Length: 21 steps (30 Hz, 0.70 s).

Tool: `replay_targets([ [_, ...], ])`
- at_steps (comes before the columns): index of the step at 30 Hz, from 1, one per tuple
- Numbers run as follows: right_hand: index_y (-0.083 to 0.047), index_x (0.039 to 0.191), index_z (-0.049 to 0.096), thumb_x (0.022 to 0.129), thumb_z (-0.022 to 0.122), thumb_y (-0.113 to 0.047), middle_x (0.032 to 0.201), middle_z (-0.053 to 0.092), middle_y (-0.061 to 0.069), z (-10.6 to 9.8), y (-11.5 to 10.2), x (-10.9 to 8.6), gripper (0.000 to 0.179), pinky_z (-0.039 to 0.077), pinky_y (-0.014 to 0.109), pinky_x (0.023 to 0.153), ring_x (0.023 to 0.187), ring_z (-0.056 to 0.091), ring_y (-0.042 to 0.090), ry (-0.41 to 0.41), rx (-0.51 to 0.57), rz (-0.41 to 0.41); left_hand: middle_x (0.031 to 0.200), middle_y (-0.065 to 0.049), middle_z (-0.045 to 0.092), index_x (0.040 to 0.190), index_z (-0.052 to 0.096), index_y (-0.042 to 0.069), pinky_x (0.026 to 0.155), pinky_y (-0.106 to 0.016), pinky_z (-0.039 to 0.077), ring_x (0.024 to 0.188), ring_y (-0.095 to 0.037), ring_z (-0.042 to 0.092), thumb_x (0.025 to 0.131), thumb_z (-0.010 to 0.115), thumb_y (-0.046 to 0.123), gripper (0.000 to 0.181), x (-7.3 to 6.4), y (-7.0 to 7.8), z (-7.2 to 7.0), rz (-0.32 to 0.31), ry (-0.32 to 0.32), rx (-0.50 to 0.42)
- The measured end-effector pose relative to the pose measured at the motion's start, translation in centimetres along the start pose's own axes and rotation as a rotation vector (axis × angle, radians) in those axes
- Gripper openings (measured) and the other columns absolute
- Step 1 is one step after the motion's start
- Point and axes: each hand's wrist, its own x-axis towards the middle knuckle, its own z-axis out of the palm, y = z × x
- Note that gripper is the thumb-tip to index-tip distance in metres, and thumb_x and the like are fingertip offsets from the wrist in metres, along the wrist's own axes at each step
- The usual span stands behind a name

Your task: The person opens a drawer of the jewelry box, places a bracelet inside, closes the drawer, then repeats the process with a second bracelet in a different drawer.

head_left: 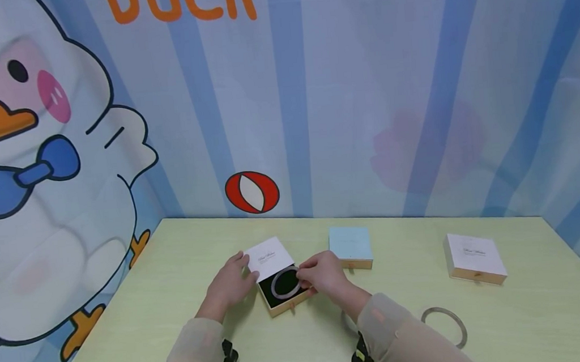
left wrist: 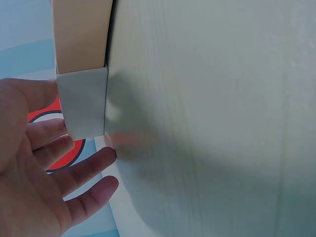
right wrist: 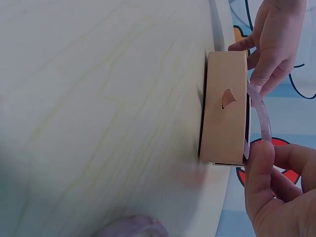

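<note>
A drawer-style gift box (head_left: 285, 305) stands partly pulled out of its white printed sleeve (head_left: 270, 256), showing a black lining. Over that lining a pale lilac bangle (head_left: 276, 290) lies at a slant, its right side pinched between the thumb and fingers of my right hand (head_left: 326, 275). In the right wrist view, the bangle (right wrist: 264, 118) rises in an arc above the box rim. My left hand (head_left: 230, 285) rests at the sleeve's left edge. Seen from the left wrist, its thumb and loosely spread fingers (left wrist: 79, 173) touch the white sleeve (left wrist: 81, 103).
A light blue box (head_left: 350, 243) stands behind my right hand, and a white-topped box (head_left: 475, 254) sits farther right. One bangle (head_left: 462, 323) lies near my right sleeve; another (head_left: 348, 322) is partly hidden under my right wrist. A printed curtain (head_left: 345, 97) hangs behind the table.
</note>
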Motion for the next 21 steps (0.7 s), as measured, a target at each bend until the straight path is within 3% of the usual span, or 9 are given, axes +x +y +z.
replay_targets([
  [21, 0.004, 0.092, 0.071, 0.083, 0.065, -0.002, 0.068, 0.067, 0.009, 0.55, -0.76, -0.07, 0.013, 0.057, 0.031, 0.053, 0.053, 0.06, 0.012, 0.02, -0.175, -0.02, 0.151, -0.023, 0.029, 0.141, 0.039, -0.005, 0.112, -0.052, 0.029, 0.138, -0.04, 0.03, 0.094, 0.055, 0.026, 0.058, 0.09, -0.04, 0.07, 0.0, 0.0, 0.005],
])
